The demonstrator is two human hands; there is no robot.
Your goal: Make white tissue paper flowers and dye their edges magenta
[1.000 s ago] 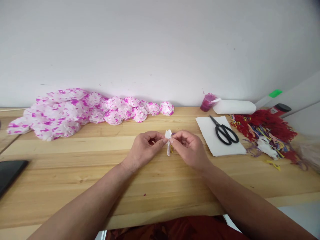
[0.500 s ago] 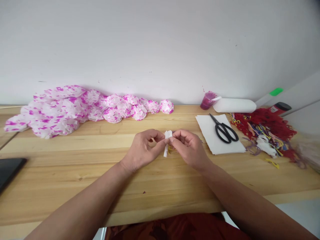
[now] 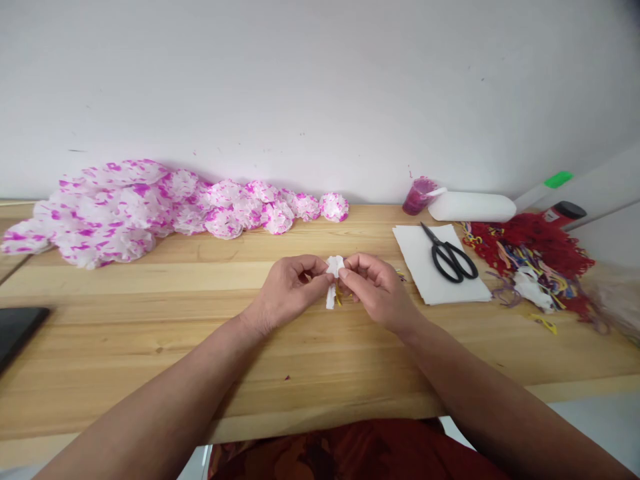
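Over the middle of the wooden table, a small piece of white tissue paper is pinched between my two hands. My left hand grips its left side with thumb and index finger. On the right side, the thumb and fingertips of my right hand are closed on the same paper. A narrow white end hangs below the fingers. Beside that end a bit of yellow string shows; my fingers hide how it is attached.
Pink-flecked white paper flowers line the wall at left. Black-handled scissors rest on white paper sheets. Behind stand a pink-stained cup and a white roll. Red and coloured yarn lies right, a dark flat object left.
The white paper's top looks slightly more spread between my fingers. Both hands keep their pinch in nearly the same place. The camera view has shifted a little.
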